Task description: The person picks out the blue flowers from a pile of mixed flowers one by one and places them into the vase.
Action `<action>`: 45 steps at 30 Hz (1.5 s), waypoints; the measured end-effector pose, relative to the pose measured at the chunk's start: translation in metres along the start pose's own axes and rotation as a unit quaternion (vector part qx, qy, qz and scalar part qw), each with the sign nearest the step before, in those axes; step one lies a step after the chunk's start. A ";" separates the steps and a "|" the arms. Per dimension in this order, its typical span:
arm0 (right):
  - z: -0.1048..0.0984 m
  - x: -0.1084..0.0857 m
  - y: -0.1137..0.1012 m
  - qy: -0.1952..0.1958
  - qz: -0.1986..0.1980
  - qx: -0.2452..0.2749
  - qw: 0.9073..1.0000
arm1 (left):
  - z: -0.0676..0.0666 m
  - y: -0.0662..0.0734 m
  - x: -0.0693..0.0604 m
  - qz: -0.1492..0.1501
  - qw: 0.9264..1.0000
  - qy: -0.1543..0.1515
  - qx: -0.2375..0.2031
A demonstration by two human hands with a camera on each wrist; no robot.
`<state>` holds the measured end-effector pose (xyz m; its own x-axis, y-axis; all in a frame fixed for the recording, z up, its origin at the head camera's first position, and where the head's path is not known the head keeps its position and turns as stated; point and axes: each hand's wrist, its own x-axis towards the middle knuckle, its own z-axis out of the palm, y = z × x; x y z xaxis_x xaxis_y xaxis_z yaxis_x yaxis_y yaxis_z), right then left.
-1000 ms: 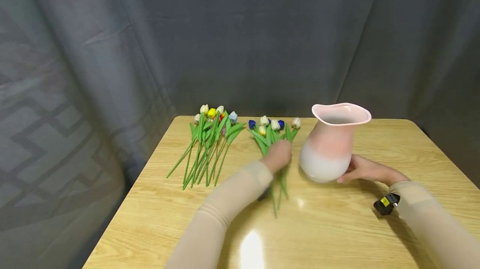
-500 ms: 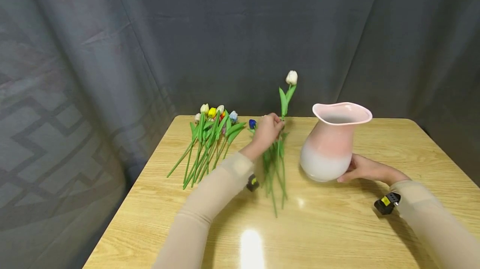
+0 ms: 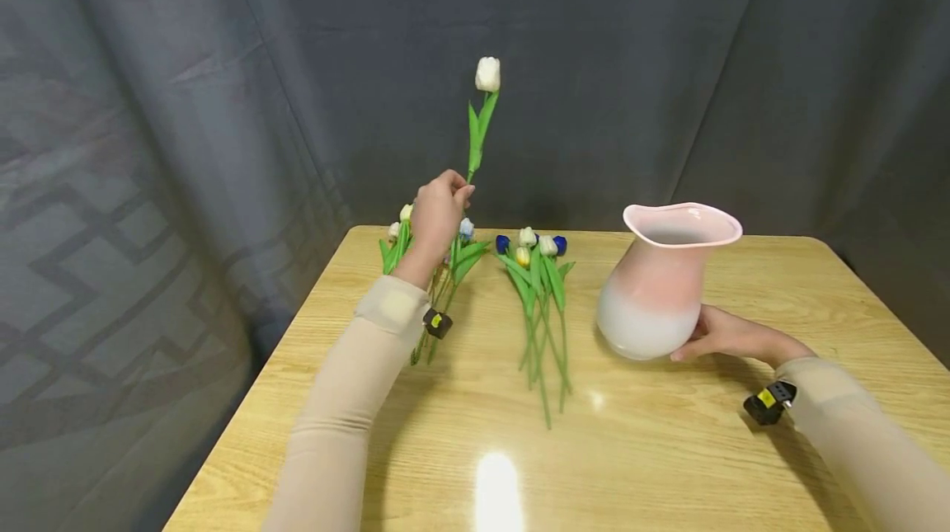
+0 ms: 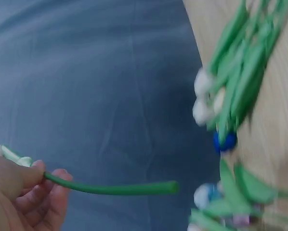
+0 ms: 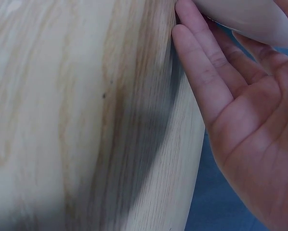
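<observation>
My left hand pinches the stem of a white tulip between thumb and fingers. In the head view the tulip stands upright in front of the curtain, above the left bunch of tulips. The bare lower end of the held stem shows in the left wrist view. Beside the lower right of a pink and white vase is my right hand, touching it near the base. In the right wrist view the fingers look fairly straight; part of the hand is hidden by the vase.
A second bunch of tulips, with blue, white and yellow heads, lies mid-table. All this rests on a light wooden table. Behind its far edge hangs a grey curtain.
My left hand has lifted the white tulip out of the middle bunch and carried it up and left, over the left bunch. My right hand stays at the vase.
</observation>
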<state>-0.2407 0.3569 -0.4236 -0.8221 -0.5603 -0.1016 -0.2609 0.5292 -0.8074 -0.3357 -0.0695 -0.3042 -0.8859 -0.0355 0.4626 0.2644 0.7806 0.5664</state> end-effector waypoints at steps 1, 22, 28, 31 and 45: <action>0.000 0.000 0.000 0.001 0.003 -0.002 1.000 | -0.004 -0.006 0.000 -0.006 1.000 0.002 0.009; 0.000 -0.001 0.003 -0.003 -0.017 0.007 1.000 | 0.001 -0.109 -0.027 -0.098 0.964 -0.147 0.199; 0.001 0.001 0.002 -0.007 -0.020 0.010 1.000 | 0.009 -0.120 -0.034 -0.110 0.953 -0.163 0.230; 0.001 0.001 0.000 -0.003 -0.011 0.004 1.000 | 0.012 -0.124 -0.036 -0.125 0.947 -0.177 0.235; 0.003 0.006 -0.002 -0.001 0.001 -0.003 1.000 | 0.015 -0.119 -0.029 -0.134 0.931 -0.195 0.277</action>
<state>-0.2432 0.3507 -0.4246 -0.8221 -0.5597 -0.1043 -0.2619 0.5345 -0.8036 -0.3468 -0.1521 -0.3951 -0.9913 -0.1312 0.0108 -0.1285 0.9821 0.1377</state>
